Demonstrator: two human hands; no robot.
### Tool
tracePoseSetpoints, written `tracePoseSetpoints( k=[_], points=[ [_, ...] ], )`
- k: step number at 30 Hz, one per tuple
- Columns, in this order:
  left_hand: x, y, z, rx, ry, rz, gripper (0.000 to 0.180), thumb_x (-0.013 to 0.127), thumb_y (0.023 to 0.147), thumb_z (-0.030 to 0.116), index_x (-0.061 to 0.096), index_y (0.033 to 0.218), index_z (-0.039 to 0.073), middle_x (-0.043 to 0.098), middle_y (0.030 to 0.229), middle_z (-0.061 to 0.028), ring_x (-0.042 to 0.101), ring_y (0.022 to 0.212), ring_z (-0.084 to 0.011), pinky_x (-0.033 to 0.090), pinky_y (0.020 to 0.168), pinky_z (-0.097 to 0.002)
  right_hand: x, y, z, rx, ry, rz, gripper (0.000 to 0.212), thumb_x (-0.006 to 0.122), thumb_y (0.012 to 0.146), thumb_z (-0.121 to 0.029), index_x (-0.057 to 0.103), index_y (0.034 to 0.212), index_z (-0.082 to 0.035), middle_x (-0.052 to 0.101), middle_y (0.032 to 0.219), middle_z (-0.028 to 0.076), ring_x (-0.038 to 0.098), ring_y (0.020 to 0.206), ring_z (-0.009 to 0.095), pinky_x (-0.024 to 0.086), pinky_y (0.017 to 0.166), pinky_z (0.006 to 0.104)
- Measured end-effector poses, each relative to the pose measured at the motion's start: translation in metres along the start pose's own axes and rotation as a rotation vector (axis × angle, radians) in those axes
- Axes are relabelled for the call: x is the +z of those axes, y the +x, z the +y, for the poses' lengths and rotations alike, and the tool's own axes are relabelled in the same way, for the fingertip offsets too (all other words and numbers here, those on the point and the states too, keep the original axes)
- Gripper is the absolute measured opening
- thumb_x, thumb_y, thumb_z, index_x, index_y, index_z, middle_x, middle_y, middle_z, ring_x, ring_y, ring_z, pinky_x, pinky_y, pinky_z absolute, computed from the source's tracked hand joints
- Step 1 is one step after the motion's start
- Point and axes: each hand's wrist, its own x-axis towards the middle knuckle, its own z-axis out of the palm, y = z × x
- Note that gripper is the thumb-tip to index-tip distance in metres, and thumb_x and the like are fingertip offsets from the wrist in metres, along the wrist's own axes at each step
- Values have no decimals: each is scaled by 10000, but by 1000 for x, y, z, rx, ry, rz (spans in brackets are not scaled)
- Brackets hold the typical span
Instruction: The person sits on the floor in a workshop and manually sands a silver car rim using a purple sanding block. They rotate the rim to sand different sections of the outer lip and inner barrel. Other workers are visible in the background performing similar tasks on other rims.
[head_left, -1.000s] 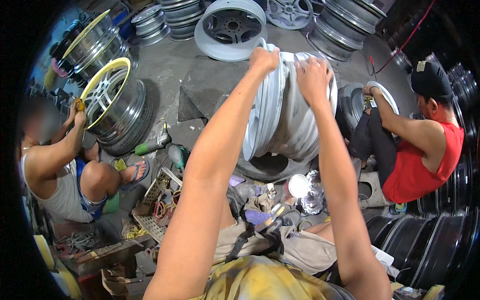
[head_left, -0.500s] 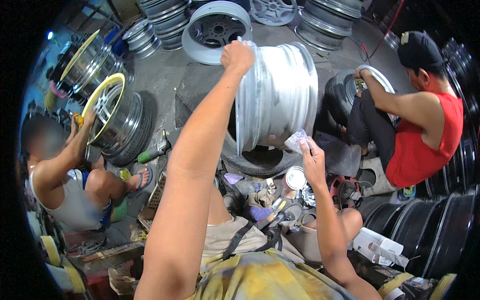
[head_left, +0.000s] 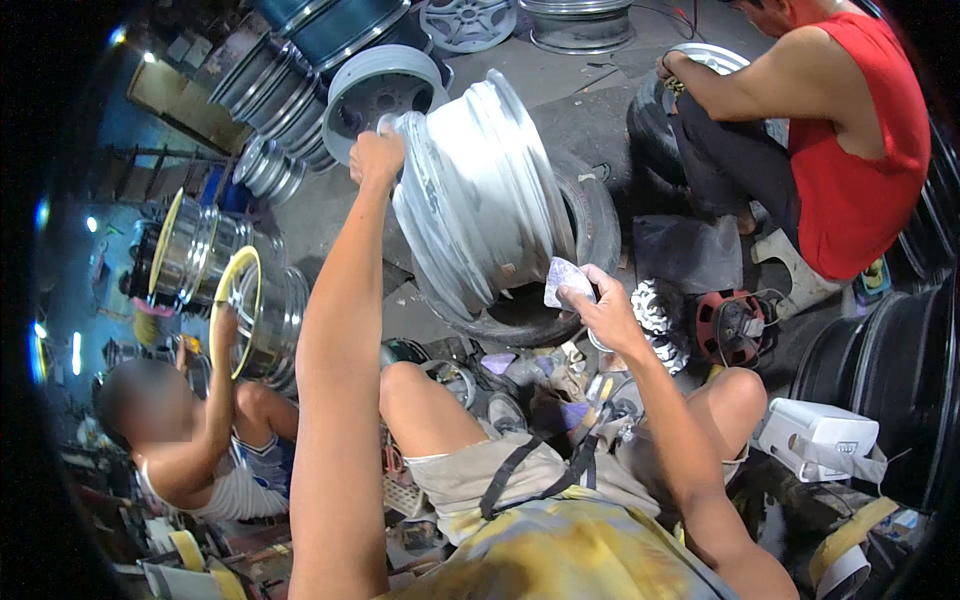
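Observation:
A wheel rim (head_left: pixel 480 190) coated in grey-white leans tilted on a tire (head_left: pixel 597 225) lying on the floor before me. My left hand (head_left: pixel 378 158) is closed on the rim's upper left edge, arm stretched out. In my right hand (head_left: pixel 606 312), pinched between thumb and fingers, is a small piece of purple-and-white sandpaper (head_left: pixel 564 277). It is close to the rim's lower right edge; whether it touches cannot be made out.
At right, a person in a red top (head_left: pixel 865 130) crouches by another wheel. A second person (head_left: pixel 210 470) at left handles a yellow-edged rim (head_left: pixel 240 300). Stacked rims (head_left: pixel 275 90) stand behind. Near my knees lie a red round tool (head_left: pixel 725 325) and a white container (head_left: pixel 820 437).
The view has shifted and rolled. The rim now leans over to the left, my left hand still on its edge. My right hand with the sandpaper is closer to the rim's lower edge.

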Motion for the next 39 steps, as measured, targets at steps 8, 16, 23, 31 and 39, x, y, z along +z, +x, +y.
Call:
tracePoseSetpoints(
  k=[8, 16, 23, 31, 39],
  points=[
    [5, 5, -1, -13, -50, -9, 545, 561, 929, 467, 709, 1112, -24, 665, 1194, -275, 627, 1152, -424, 486, 970, -479, -4, 3, 9, 53, 6, 40, 236, 730, 848, -168, 633, 935, 30, 668, 774, 74, 593, 730, 133, 494, 690, 316],
    [8, 6, -1, -19, -64, 11, 515, 575, 922, 459, 714, 1091, -7, 669, 1188, -268, 632, 1145, -419, 493, 963, -482, 3, 2, 20, -81, 179, -2, 163, 686, 867, -121, 607, 909, 16, 689, 853, 71, 587, 757, 102, 490, 719, 287],
    [10, 10, -6, -1, -32, 16, 542, 571, 921, 462, 706, 1104, -31, 667, 1179, -283, 629, 1149, -426, 492, 968, -479, -1, 0, 4, -3, 129, -56, 188, 686, 935, -163, 611, 1005, -5, 677, 946, 40, 608, 844, 91, 484, 852, 258],
    [12, 11, -6, -1, -58, 0, 543, 562, 926, 462, 693, 1138, -20, 650, 1221, -283, 619, 1165, -430, 481, 983, -492, 1, 0, 4, 35, 480, -60, 227, 639, 990, -239, 638, 1021, -14, 646, 921, 10, 553, 856, 59, 455, 800, 236],
    [15, 20, -21, 9, -44, 39, 583, 550, 916, 482, 677, 1187, -19, 642, 1219, -301, 605, 1176, -458, 473, 1010, -509, 5, 3, 16, -2, 132, -83, 187, 680, 955, -160, 686, 1018, 16, 679, 918, -3, 580, 851, 43, 474, 771, 230]
  ],
)
